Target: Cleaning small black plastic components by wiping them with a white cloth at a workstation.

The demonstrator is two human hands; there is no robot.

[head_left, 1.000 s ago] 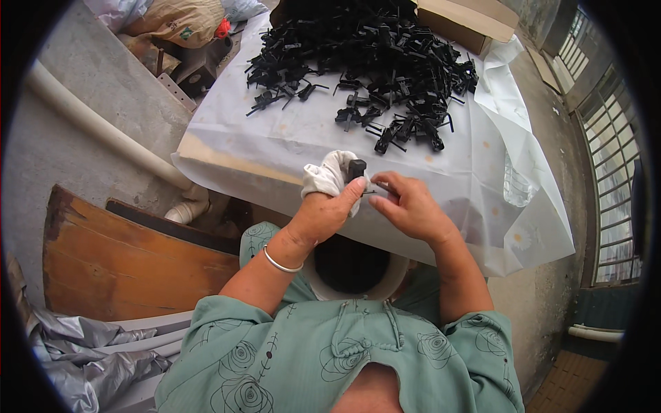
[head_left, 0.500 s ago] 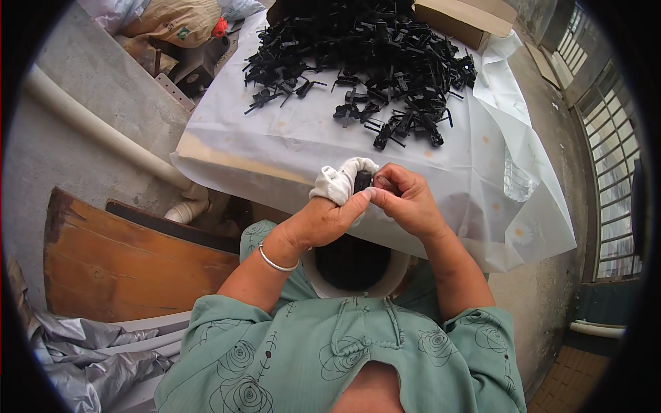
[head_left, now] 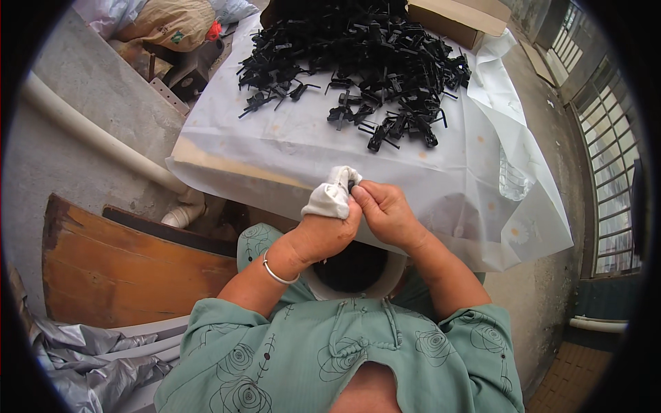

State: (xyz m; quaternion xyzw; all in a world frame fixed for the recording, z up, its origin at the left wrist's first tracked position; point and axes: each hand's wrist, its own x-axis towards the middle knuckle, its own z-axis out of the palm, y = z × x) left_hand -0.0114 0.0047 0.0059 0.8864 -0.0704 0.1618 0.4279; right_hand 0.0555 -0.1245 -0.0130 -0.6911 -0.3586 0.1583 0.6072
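Black part [head_left: 351, 185]: located just off the middle of the view, between your two hands and over the near edge of the tabletop [head_left: 282, 141]; only a small dark patch is exposed. Your left hand [head_left: 326, 233] is curled around it, its fingers covered by a white cloth [head_left: 326, 199]. Your right hand [head_left: 387, 212] meets it from 4 o'clock, thumb and forefinger pinched narrow at the part; whether they grip its body or a thin rod cannot be seen.

Handling, as judged: light, stiff, probably smooth plastic; any thin rods could bend or snag. The sound hold is the thick body, cushioned by the cloth, with the fingertips kept for finer features.

Orientation: your grip hides the part's ends, so which way it points, and the line of its long axis, cannot be determined.

Surroundings, measured from your hands: a pile of black pieces [head_left: 358, 62] lies at 12 o'clock, thin rods sticking out at mixed angles, its nearest cluster toward 1 o'clock. A cardboard box [head_left: 447, 24] stands at 1 o'clock, beyond the pile's edge. A bucket [head_left: 395, 267] sits at 6 o'clock, between your knees; a wooden board [head_left: 138, 268] rests at 8 o'clock.
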